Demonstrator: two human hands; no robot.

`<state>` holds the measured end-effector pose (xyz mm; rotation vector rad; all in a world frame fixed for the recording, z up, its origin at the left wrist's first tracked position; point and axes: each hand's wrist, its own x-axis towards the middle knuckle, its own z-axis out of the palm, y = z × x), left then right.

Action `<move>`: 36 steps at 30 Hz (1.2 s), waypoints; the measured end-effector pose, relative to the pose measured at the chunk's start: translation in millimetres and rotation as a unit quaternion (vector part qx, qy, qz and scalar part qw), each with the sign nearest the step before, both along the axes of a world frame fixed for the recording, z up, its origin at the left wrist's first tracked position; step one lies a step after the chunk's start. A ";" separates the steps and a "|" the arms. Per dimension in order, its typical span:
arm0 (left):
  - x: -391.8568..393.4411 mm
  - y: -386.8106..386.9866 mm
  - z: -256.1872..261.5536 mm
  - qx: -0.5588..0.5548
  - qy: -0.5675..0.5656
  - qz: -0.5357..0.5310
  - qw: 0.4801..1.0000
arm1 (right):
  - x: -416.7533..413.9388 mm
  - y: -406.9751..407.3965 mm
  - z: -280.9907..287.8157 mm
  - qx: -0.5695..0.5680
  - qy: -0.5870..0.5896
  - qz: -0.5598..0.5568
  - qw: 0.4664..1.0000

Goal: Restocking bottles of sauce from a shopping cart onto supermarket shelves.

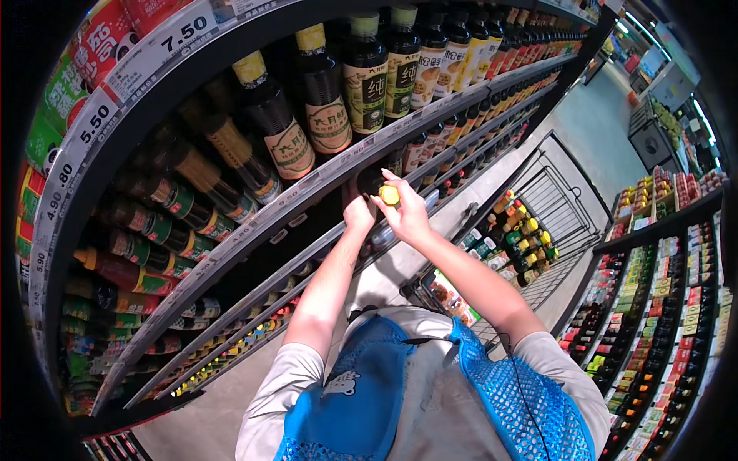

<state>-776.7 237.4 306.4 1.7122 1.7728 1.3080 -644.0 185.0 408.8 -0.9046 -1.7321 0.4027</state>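
Note:
My right hand [406,210] has its fingers around the yellow cap of a dark bottle [389,195], at the opening of a shelf below the large soy sauce bottles. Beside it, my left hand [358,208] reaches to the same shelf; its fingers are partly hidden in shadow, and whether they hold anything cannot be made out. Above the hands, a shelf edge with price labels [351,151] carries large dark sauce bottles [328,118] with yellow caps and paper labels.
A wire shopping cart [568,199] holding many bottles [527,242] stands to the right on the tiled floor. Beyond it runs another shelf of bottles [651,311]. Left of my hands, sauce bottles [184,201] fill the dark shelf. A stepped produce display [663,201] is further right.

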 end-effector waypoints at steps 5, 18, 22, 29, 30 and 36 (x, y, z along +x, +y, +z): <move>-8.2 27.4 -51.1 0.059 -0.081 -0.057 0.993 | -10.9 9.7 8.9 -0.050 -0.022 -0.002 0.999; 8.0 12.2 -1.2 -0.032 0.004 -0.030 0.999 | 3.7 63.8 17.3 -0.099 -0.046 0.042 0.993; -2.5 22.3 -20.5 -0.096 0.017 -0.011 0.995 | 17.1 48.3 15.6 -0.195 -0.047 0.023 0.979; 2.1 31.3 -21.1 -0.163 0.050 0.016 0.985 | 68.0 7.1 -60.8 -0.299 0.056 -0.028 0.952; 4.9 31.8 -23.2 -0.150 0.076 0.030 0.985 | 76.5 -0.3 -75.4 -0.301 0.059 -0.031 0.951; 7.7 23.7 -14.6 -0.205 0.044 0.042 0.977 | 123.3 -54.8 -130.2 -0.355 -0.048 -0.089 0.929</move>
